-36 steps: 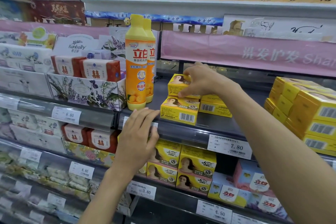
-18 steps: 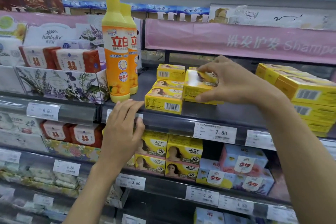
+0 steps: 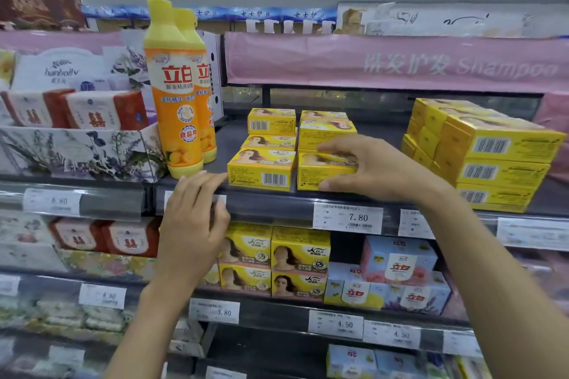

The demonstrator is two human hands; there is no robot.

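Several small yellow soap boxes lie on a dark shelf (image 3: 277,203) at chest height. My right hand (image 3: 366,168) grips the front-right yellow box (image 3: 311,174), thumb under its front edge and fingers over its top. To its left sits another yellow box (image 3: 260,169) with a barcode facing me, and more boxes (image 3: 271,121) stand behind. My left hand (image 3: 194,224) rests with straight fingers on the shelf's front rail, just left of the barcode box.
Two tall orange dish-soap bottles (image 3: 177,95) stand at the left of the boxes. A stack of larger yellow cartons (image 3: 492,154) fills the right end. Price tags (image 3: 348,218) line the rails; lower shelves hold more soap boxes (image 3: 298,261).
My right hand has brought the yellow box forward and down onto the shelf front, next to the barcode box. The left hand stays on the rail.
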